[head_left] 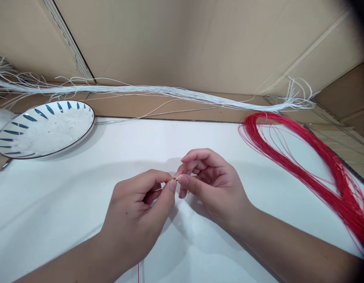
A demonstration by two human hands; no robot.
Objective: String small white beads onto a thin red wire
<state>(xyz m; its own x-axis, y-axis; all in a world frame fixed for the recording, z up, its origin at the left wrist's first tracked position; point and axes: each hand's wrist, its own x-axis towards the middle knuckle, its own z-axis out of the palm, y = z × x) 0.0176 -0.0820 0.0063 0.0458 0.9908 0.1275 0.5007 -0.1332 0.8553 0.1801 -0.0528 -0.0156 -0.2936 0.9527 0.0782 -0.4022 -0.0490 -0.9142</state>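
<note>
Over the middle of the white tabletop (81,196), my left hand (142,206) is closed, thumb and forefinger pinching the ends of thin wires. My right hand (215,182) meets it fingertip to fingertip, its thumb and forefinger pinched at the same spot while the other fingers curl loosely. A small bit of red wire (183,172) shows by the right fingertips, and a pale strand runs through the left hand. Thin red and white wires (140,271) emerge below my left wrist. The fingers hide most of the joined point.
A bundle of long white wires (170,91) stretches along the back on cardboard. To the right lies a looped hank of red wires (311,181). An oval plate with dark leaf marks (48,127) at left holds small clear bits. Cardboard walls (176,43) rise behind.
</note>
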